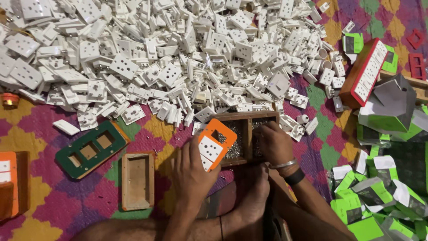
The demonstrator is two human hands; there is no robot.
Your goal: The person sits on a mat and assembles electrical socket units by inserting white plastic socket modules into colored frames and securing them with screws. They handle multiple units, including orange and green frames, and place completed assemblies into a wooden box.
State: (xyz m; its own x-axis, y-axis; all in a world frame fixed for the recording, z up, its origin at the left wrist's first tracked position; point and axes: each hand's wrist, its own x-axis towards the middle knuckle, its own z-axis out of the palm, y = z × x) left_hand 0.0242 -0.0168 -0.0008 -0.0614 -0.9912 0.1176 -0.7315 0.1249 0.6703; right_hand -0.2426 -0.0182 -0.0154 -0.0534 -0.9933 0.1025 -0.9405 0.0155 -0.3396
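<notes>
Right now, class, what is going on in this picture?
A person sits on a patterned mat. The left hand holds an orange plate fitted with white sockets. The right hand reaches into a wooden box of small screws. A big heap of white sockets lies beyond.

A heap of flattened green-and-white cartons (379,196) lies at the near right, some showing grey insides. Farther right, one grey-and-green carton (388,105) stands folded open. Two more green cartons (353,43), seemingly the same kind, sit at the far right.
</notes>
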